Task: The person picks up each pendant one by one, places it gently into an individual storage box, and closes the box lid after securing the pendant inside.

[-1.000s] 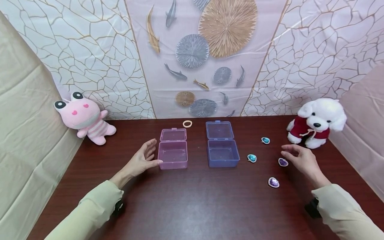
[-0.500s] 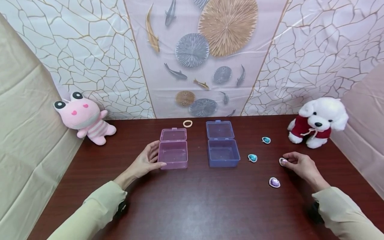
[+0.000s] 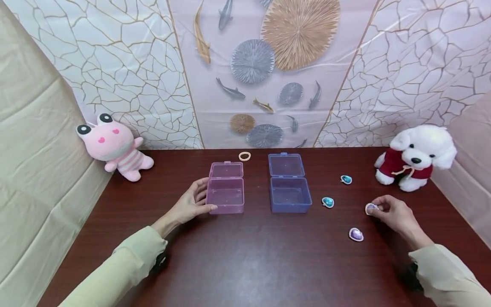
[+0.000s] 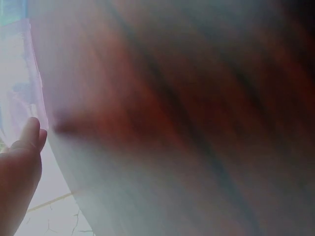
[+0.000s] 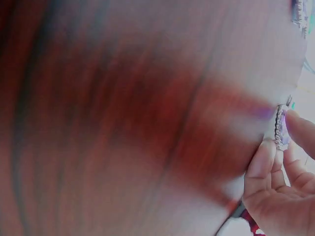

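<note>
My left hand [image 3: 190, 204] grips the left side of an open pink plastic box [image 3: 225, 209], thumb at the front corner and fingers along the side. The left wrist view shows the thumb [image 4: 30, 132] against the box's pale wall. With thumb and fingertips, my right hand [image 3: 397, 215] pinches a purple gem ornament [image 3: 371, 208] edged in white beads; in the right wrist view the ornament [image 5: 280, 129] stands edge-on between the fingertips. Another purple gem ornament [image 3: 356, 234] lies nearer the front. Two teal gem ornaments, one nearer [image 3: 327, 202] and one farther [image 3: 346, 179], lie to the left.
An open blue plastic box [image 3: 290, 207] stands right of the pink one, its lid tipped back. Behind them lies a cream ring [image 3: 244, 156]. A pink frog plush [image 3: 115, 145] sits at the left and a white dog plush [image 3: 418, 157] at the right, before patterned cloth walls.
My right hand has lowered onto the purple ornament and now pinches it. The left hand has closed in on the pink box's side. The head view has shifted slightly.
</note>
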Motion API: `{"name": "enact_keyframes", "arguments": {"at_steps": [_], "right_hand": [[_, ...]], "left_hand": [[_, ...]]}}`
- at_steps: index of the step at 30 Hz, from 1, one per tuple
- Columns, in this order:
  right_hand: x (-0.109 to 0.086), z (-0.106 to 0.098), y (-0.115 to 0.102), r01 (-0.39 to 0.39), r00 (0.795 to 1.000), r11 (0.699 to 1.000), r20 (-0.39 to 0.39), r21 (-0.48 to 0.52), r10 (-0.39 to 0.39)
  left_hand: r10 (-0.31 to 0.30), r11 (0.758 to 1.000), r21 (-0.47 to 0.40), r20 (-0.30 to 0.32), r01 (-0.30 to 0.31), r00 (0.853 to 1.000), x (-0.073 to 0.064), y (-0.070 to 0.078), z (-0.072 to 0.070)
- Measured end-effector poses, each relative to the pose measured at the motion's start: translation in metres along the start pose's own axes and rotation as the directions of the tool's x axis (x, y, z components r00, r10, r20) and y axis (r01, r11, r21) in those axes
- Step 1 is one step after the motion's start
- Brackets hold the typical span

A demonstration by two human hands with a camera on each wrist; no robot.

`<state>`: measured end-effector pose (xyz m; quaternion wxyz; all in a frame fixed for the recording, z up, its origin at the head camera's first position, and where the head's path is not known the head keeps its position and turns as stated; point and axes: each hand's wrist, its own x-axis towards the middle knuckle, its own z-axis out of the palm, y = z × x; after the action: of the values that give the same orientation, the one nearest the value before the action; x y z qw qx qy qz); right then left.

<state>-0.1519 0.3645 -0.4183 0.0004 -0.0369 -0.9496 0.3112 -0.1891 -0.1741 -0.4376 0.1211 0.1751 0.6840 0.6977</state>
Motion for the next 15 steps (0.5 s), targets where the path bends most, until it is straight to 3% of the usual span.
{"name": "enact_keyframes", "arguments": {"at_steps": [4,8,11,13,15], "right_hand": [[-0.003,0.000,-0.006,0.017,1.000,0.984,-0.015,0.179,-0.015],[0.003,0.003,-0.032,0.083,0.996,0.924,-0.052,0.373,-0.069],[0.014,0.014,-0.064,0.131,0.991,0.849,-0.047,0.512,-0.125],[0.026,0.031,-0.084,0.203,0.974,0.757,-0.047,0.621,-0.222],[0.030,0.046,-0.119,0.225,0.958,0.710,-0.020,0.667,-0.286]], "left_hand": [[-0.007,1.000,0.001,-0.005,0.007,1.000,0.000,0.000,0.001],[-0.011,1.000,0.005,-0.005,0.012,1.000,0.001,0.001,0.002],[-0.014,1.000,0.006,-0.008,0.014,1.000,0.000,0.001,0.002],[-0.011,1.000,0.008,-0.010,0.012,1.000,0.000,0.000,0.002],[-0.010,1.000,0.007,-0.012,0.010,1.000,-0.001,0.000,0.003]]}}
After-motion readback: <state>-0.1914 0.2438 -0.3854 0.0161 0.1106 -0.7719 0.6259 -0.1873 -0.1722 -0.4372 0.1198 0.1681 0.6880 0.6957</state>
